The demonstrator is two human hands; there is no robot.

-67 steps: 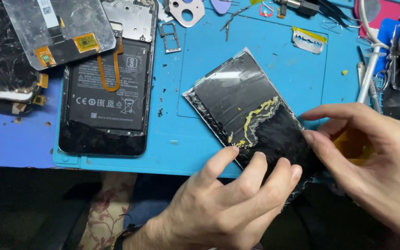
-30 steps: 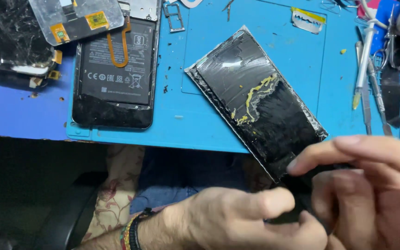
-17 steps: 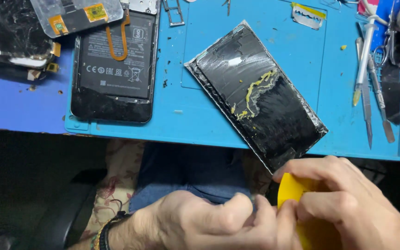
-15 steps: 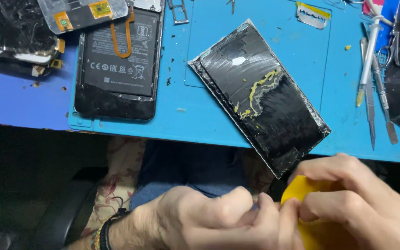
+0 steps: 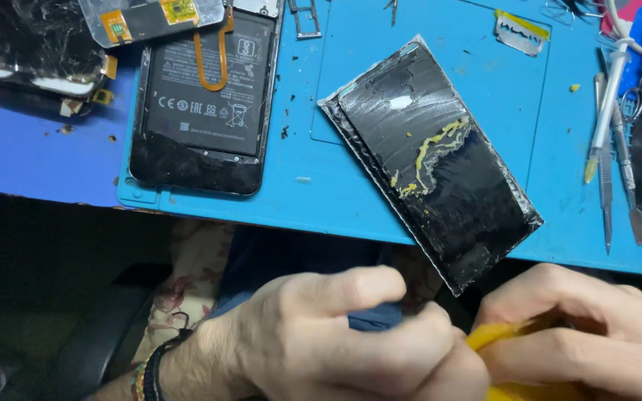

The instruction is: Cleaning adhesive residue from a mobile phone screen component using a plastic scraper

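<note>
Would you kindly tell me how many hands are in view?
2: the left hand at the bottom centre, the right hand at the bottom right, both pinching a yellow thing.

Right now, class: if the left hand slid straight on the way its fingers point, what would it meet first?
The left hand points rightward, so it would first meet the yellow piece and the right hand holding it; they already look nearly touching.

Both hands around a yellow piece, below cracked panel.
</note>
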